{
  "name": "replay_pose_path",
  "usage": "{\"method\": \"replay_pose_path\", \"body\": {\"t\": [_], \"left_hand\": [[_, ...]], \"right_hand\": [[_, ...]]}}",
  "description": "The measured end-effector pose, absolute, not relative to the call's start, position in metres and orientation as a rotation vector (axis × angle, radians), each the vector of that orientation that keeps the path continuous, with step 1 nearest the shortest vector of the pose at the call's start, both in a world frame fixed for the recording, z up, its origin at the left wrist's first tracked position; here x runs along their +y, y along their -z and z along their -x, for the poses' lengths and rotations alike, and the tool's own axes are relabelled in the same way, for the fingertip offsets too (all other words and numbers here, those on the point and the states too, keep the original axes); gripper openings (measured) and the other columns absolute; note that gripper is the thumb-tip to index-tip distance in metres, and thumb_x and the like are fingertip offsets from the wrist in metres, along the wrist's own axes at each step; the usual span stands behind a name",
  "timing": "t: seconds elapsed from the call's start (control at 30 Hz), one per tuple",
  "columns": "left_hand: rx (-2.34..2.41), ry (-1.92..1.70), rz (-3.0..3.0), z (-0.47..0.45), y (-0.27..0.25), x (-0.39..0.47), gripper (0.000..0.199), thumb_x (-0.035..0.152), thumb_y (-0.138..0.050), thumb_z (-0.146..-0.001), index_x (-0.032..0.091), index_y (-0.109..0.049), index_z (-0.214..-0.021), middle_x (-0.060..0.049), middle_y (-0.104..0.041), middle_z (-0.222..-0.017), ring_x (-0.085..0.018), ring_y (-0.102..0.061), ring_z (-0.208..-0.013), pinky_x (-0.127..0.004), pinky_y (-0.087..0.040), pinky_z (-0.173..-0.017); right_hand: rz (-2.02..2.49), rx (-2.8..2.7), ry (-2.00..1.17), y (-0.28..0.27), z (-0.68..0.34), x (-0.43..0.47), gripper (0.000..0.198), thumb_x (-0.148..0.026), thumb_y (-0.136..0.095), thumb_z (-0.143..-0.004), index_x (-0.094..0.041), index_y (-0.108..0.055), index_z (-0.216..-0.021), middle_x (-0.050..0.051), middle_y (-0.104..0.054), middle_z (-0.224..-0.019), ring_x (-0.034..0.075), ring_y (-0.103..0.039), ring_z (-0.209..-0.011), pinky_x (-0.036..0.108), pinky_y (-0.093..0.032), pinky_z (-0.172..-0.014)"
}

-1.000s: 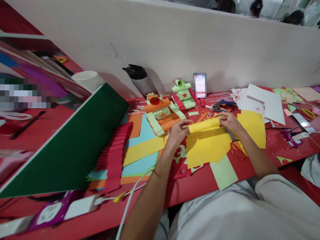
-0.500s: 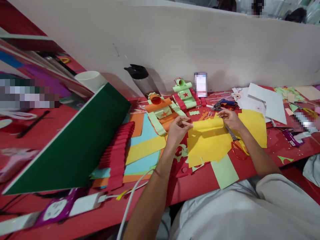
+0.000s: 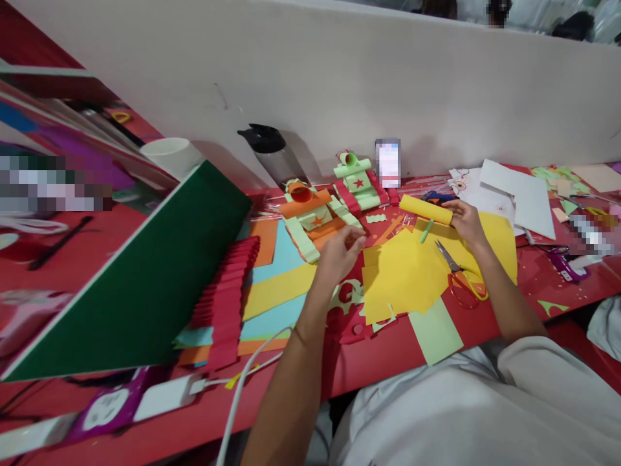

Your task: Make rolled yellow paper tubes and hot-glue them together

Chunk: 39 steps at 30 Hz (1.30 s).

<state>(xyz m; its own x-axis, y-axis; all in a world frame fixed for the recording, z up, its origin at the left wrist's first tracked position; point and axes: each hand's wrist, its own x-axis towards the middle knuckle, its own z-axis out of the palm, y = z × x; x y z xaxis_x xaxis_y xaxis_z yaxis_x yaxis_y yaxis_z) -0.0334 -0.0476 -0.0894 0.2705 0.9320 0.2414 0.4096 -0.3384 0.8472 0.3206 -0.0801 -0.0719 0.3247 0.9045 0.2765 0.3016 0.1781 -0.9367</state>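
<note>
My right hand (image 3: 468, 224) pinches the right end of a rolled yellow paper tube (image 3: 425, 210), which it holds up over the table. My left hand (image 3: 341, 252) is off the tube, its fingers loosely bent and slightly apart with nothing visible in them. Below the tube lie yellow paper sheets (image 3: 402, 275) and a short green rolled strip (image 3: 426, 231). Scissors (image 3: 458, 272) with red and yellow handles rest with blades parted near my right forearm. Behind my left hand stand an orange-and-green paper figure (image 3: 310, 217) and a green-and-red one (image 3: 358, 181).
A green board (image 3: 145, 278) leans at the left beside pleated red paper (image 3: 233, 291). At the wall stand a bottle (image 3: 274, 155) and a phone (image 3: 389, 163). A white cable (image 3: 237, 395) crosses by my left forearm. White board pieces (image 3: 526, 200) lie at right.
The yellow roll has come away from my left hand and moved up and right in my right hand. The short green strip and the scissors' blades now show.
</note>
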Motion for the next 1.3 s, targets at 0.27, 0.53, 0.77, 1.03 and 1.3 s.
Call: {"method": "replay_pose_path", "body": {"t": [0.27, 0.53, 0.77, 1.03, 1.3], "left_hand": [[1.062, -0.46, -2.347, 0.026, 0.103, -0.056, 0.043, 0.045, -0.063, -0.096, 0.023, -0.068, -0.132, -0.015, -0.073, -0.138, -0.035, -0.069, -0.125, -0.047, -0.055, -0.104], [0.929, -0.341, -2.403, 0.027, 0.097, -0.057, 0.059, 0.054, -0.076, -0.088, 0.024, -0.064, -0.137, -0.014, -0.065, -0.146, -0.036, -0.06, -0.137, -0.048, -0.049, -0.116], [0.976, -0.408, -2.348, 0.024, 0.105, -0.057, 0.051, 0.048, -0.09, -0.073, 0.026, -0.074, -0.116, -0.01, -0.072, -0.109, -0.034, -0.068, -0.104, -0.041, -0.054, -0.09], [0.951, -0.47, -2.2, 0.021, 0.118, -0.053, 0.033, 0.039, -0.088, -0.064, 0.027, -0.073, -0.092, -0.007, -0.073, -0.098, -0.032, -0.069, -0.097, -0.04, -0.055, -0.086], [0.906, -0.452, -2.114, 0.02, 0.116, -0.06, 0.026, 0.031, -0.076, -0.071, 0.027, -0.064, -0.093, -0.006, -0.075, -0.103, -0.03, -0.071, -0.098, -0.038, -0.056, -0.081]], "right_hand": [[1.36, -1.341, -0.595, 0.077, -0.313, -0.077, 0.031, -0.026, -0.066, -0.072, -0.021, -0.076, -0.1, 0.008, -0.079, -0.109, 0.028, -0.073, -0.106, 0.043, -0.058, -0.095], [1.457, -1.406, -0.546, 0.081, -0.298, -0.064, 0.024, -0.023, -0.066, -0.074, -0.02, -0.078, -0.093, 0.006, -0.081, -0.1, 0.026, -0.076, -0.095, 0.04, -0.059, -0.092], [1.637, -1.699, -0.341, 0.078, -0.263, -0.043, 0.036, -0.005, -0.059, -0.078, -0.022, -0.081, -0.101, 0.007, -0.082, -0.108, 0.024, -0.075, -0.096, 0.038, -0.058, -0.094], [1.768, -1.989, -0.267, 0.078, -0.251, -0.026, 0.042, 0.002, -0.063, -0.08, -0.024, -0.08, -0.108, 0.007, -0.084, -0.101, 0.027, -0.075, -0.094, 0.037, -0.055, -0.091], [1.52, -1.902, -0.546, 0.062, -0.27, -0.056, 0.043, -0.002, -0.065, -0.083, -0.027, -0.078, -0.116, 0.008, -0.081, -0.117, 0.029, -0.073, -0.109, 0.042, -0.055, -0.101]]}}
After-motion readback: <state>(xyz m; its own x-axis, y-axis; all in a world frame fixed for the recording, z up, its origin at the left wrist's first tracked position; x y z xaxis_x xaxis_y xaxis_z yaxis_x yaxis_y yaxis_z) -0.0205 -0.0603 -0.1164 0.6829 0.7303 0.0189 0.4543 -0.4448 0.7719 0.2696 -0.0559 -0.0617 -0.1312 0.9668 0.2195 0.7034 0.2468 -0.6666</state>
